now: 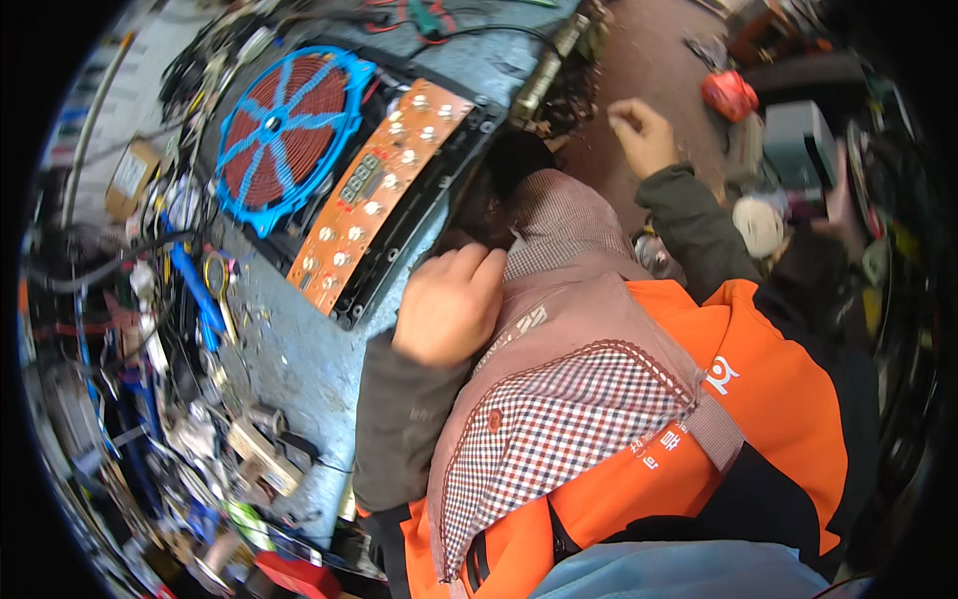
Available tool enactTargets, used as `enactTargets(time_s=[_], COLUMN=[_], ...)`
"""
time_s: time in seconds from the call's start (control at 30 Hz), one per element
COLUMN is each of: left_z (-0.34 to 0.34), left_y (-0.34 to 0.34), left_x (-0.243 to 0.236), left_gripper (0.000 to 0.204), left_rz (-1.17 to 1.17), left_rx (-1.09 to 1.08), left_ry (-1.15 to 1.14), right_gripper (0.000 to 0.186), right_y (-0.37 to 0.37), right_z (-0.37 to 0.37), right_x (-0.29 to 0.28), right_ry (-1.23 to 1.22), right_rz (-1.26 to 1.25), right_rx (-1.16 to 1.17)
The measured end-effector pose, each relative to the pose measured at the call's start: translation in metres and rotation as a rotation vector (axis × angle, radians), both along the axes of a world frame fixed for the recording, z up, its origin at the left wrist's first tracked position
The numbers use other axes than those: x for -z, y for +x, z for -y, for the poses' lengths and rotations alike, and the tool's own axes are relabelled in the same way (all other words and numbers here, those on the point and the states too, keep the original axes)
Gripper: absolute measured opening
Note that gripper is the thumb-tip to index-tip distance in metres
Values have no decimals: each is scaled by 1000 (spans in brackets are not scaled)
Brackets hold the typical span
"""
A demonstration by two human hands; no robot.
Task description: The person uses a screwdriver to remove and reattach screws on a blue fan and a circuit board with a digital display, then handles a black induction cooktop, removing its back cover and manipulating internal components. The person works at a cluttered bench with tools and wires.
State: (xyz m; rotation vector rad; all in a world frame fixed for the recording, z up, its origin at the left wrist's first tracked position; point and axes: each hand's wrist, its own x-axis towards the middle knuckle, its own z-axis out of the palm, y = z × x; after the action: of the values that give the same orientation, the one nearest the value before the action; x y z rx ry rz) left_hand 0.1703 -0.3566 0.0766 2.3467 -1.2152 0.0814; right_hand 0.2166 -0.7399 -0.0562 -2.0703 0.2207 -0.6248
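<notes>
Taking the middle of the view as the centre of the clock, we have the left hand [449,309] just off it at nine, back upward, fingers curled in over the edge of the brown apron [549,329]. What those fingers are closing on, if anything, I can't tell; the tips are tucked out of sight. Over to between one and two, the right hand [644,140] is up above the brown floor [639,60], fingers bent, thumb close to the forefinger; blur makes it impossible to say whether they're pinching anything.

And there's the orange circuit board [384,195], at eleven, nearest the left hand but apart from it, dotted with pale round buttons and lying slantwise along the black case [414,217]. Beside it at ten, what a sight: the round copper-brown coil [267,150] in its blue spoked frame [351,75]. All of it rests on the worn blue bench [289,369].

Round at nine, a blue tool handle [195,285]; at seven, low down, a red box [299,576]. Across at two, a grey box [798,145], with a red bundle [728,95] nearby toward one.
</notes>
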Motion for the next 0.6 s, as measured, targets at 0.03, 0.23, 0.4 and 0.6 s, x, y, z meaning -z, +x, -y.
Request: enactTargets(time_s=[0.03, 0.23, 0.4, 0.6], left_z=[7, 9, 15, 6], left_y=[11, 24, 36, 15], left_x=[12, 44, 51, 37], left_gripper=[27, 12, 13, 12], left_rz=[-24, 67, -4, 21], left_rx=[96, 121, 123, 134], left_ry=[156, 318, 202, 175], right_gripper=[15, 15, 17, 25], right_y=[-30, -150, -118, -78], right_z=[7, -15, 12, 116], right_x=[29, 103, 111, -95], right_ry=[127, 476, 730, -211], right_rz=[-163, -462, -260, -356], right_rx=[35, 246, 324, 145])
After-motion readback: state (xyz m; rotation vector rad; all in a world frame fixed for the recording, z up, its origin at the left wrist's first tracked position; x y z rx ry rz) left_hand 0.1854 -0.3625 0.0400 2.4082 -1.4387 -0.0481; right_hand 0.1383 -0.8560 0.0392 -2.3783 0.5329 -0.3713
